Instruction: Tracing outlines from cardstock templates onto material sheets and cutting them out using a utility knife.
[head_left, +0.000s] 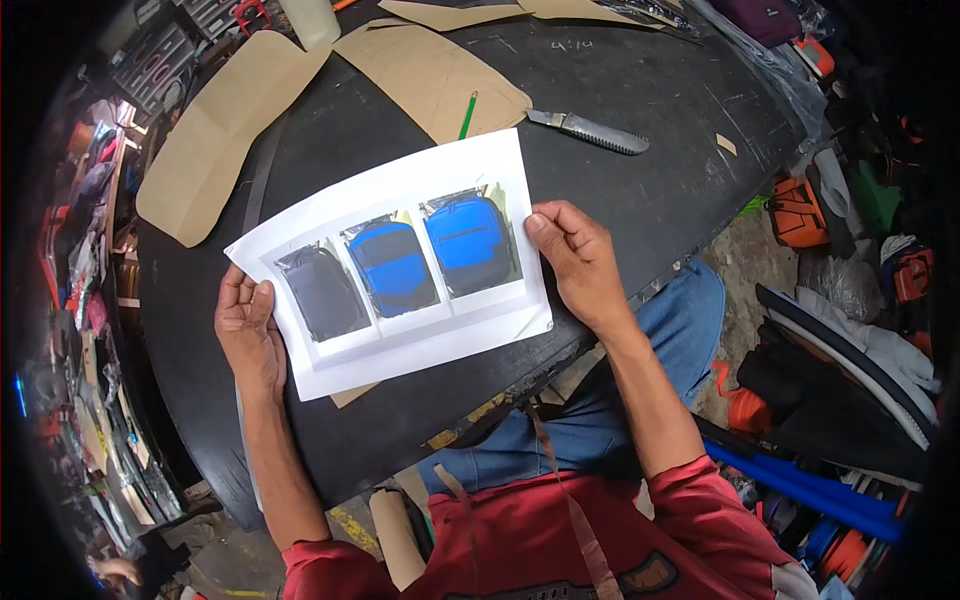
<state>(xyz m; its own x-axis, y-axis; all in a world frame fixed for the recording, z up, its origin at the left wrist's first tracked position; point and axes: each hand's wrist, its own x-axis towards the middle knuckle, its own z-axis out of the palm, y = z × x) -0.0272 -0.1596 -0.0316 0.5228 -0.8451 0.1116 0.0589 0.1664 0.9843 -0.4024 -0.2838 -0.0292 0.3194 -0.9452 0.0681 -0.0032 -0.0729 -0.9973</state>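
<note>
A white printed sheet point(400, 350) is held up over the black table, tilted a little, with three backpack pictures on it: one dark, two blue and black. My left hand point(247, 325) pinches its left edge, thumb on top. At the right edge my right hand point(575, 255) grips the paper between thumb and fingers. Just beyond the sheet lie a green pencil point(468, 115) and a large tan cardboard pattern point(430, 85). A cutter knife point(590, 132) with a dark handle rests to the right of that pattern.
The black table point(660, 190) curves around in front of me. A folded cardboard piece point(215, 150) lies at its far left, beside a pale cylindrical container point(312, 22). A small cardboard scrap point(726, 145) is on the right. Orange bags point(797, 212) and stacked materials crowd the floor at right.
</note>
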